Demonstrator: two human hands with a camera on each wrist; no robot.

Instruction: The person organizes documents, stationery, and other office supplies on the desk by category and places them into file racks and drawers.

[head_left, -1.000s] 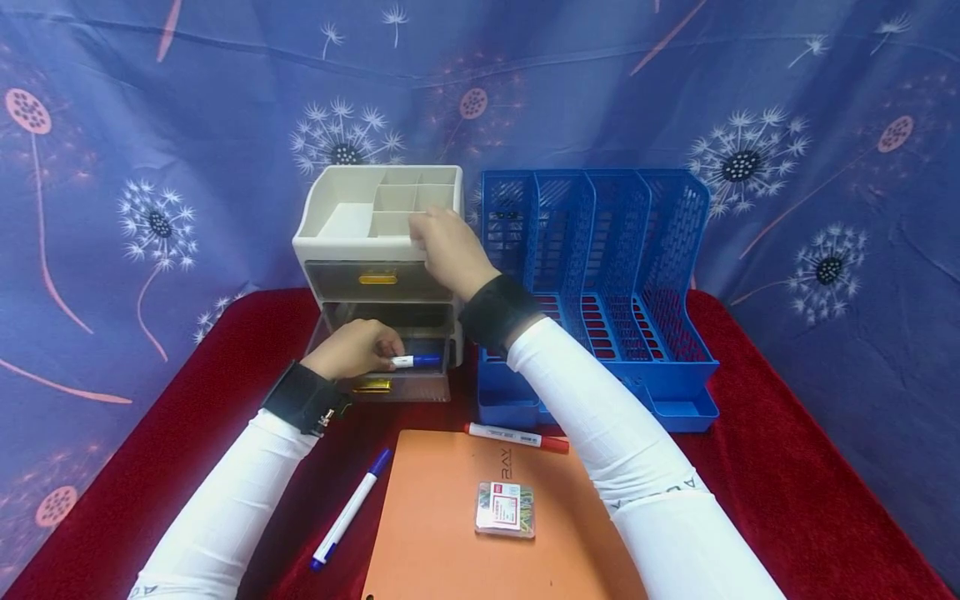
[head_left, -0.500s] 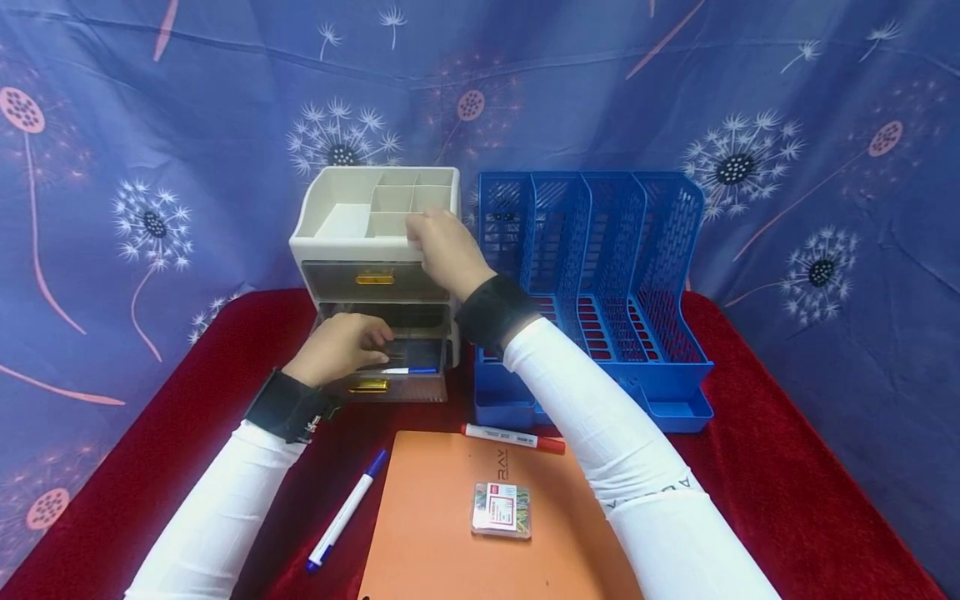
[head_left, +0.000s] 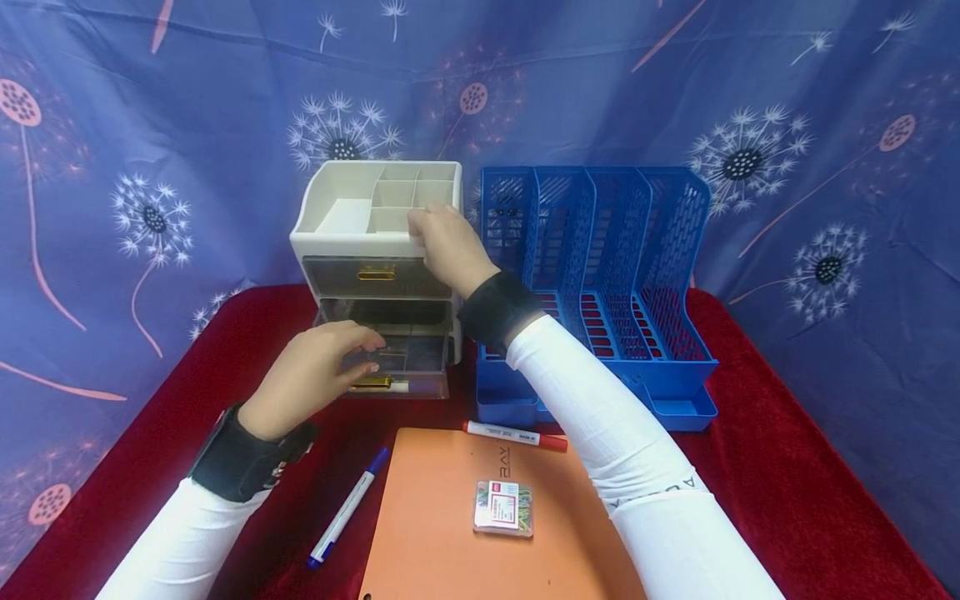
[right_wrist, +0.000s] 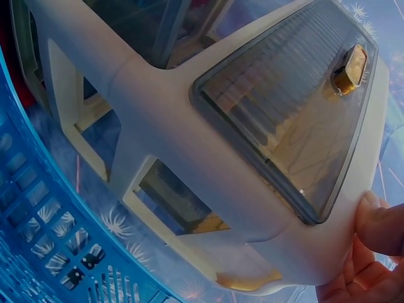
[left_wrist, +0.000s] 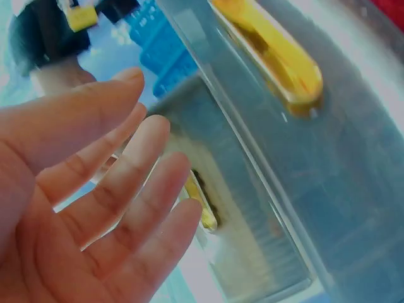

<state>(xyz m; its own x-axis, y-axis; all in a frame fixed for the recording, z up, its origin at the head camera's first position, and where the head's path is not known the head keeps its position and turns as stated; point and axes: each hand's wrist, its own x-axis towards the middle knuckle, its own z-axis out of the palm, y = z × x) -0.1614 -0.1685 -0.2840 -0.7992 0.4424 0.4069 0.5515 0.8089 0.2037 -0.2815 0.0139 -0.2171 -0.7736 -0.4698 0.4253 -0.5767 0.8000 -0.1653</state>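
Note:
A white desk organizer (head_left: 330, 243) with smoky drawers stands at the back. My right hand (head_left: 452, 250) grips the front rim of its top, thumb on the outer face in the right wrist view (right_wrist: 375, 249). The organizer's lower drawer (head_left: 427, 354) is pulled out, and a white and blue marker (head_left: 401, 386) shows through its clear front. My left hand (head_left: 311, 371) hovers just in front of that drawer, fingers loosely extended and holding nothing. In the left wrist view the drawer's gold handle (left_wrist: 284, 60) lies beyond the fingertips.
A blue file rack (head_left: 600, 367) stands right of the organizer. An orange folder (head_left: 450, 500) bears a red marker (head_left: 513, 436) and a small clear box (head_left: 502, 508) of colourful pieces. Another blue marker (head_left: 348, 508) lies on the red cloth, left of the folder.
My left hand has let go of the blue marker, which dropped into the lower drawer, and has drawn back left and toward me. My right hand stays on the organizer's rim.

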